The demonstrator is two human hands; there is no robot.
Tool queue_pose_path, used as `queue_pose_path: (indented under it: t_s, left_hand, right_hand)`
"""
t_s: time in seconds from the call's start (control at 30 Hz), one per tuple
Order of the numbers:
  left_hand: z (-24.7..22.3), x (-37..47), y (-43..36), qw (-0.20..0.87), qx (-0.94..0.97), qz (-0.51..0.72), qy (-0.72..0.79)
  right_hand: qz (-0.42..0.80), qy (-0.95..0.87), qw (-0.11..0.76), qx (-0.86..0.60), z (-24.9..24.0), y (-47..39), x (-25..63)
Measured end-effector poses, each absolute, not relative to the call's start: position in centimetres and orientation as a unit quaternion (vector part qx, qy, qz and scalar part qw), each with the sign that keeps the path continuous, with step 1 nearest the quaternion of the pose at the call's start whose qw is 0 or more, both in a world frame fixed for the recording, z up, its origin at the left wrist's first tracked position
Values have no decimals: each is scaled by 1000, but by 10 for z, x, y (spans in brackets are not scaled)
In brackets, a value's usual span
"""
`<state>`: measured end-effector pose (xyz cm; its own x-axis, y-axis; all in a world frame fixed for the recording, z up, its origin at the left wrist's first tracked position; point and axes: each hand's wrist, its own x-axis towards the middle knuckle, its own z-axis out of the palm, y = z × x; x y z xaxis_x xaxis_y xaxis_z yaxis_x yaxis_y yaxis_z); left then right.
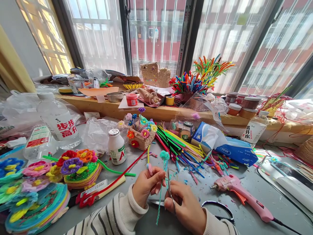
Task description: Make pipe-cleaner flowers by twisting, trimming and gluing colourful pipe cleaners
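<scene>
Grey table (254, 179) is spreading under most of it, w/ a wooden sill (107, 106) running behind. On the sill a dark pot (184, 97) is holding a dense bunch of multicol. fuzzy stems (192, 83). Big clear btl (60, 122) w/ red lettering is standing capped at far L; can't tell how full. Blue-&-white packet (236, 150) is lying R of centre, contents hidden. Woven basket (142, 142) is sitting mid-table, holding fuzzy flowers (145, 133) in pink, orange, blue, purple etc. Smaller clear btl (254, 129) is standing at the R, cap on. White btl (116, 149) w/ green-&-red label is standing L of the basket, foil-type top on, contents not showing. Dark-lidded glass jar (187, 132) is resting behind the loose stems. Red tub (132, 100) is sitting on a white sheet on the sill. Front & centre, R hand (187, 202) is gripping metal scissors (169, 186), fingers curled round the handles, blades pointing up & nearly together right beside the stem; can't tell if they're touching it. L hand (148, 184) is pinching the thin stem (159, 204) of a teal flower (164, 155) btwn thumb & fingers, bloom sitting above the fingertips, tail hanging below.
</scene>
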<state>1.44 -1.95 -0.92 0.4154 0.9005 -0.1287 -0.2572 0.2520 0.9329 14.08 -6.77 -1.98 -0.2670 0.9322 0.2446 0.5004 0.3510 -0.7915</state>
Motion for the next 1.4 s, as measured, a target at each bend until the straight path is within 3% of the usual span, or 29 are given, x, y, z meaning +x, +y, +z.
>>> queue_pose_path:
  t_s: [0.47, 0.9, 1.4]
  left_hand:
    - [-13, 16, -19, 683, 483, 420, 352]
    - [-13, 15, -19, 668, 484, 445, 349]
    - [-8, 14, -21, 667, 516, 411, 348]
  right_hand:
    - [225, -732, 381, -518, -25, -65, 142]
    - [291, -721, 377, -504, -20, -68, 140]
    - [259, -714, 389, -521, -25, -65, 143]
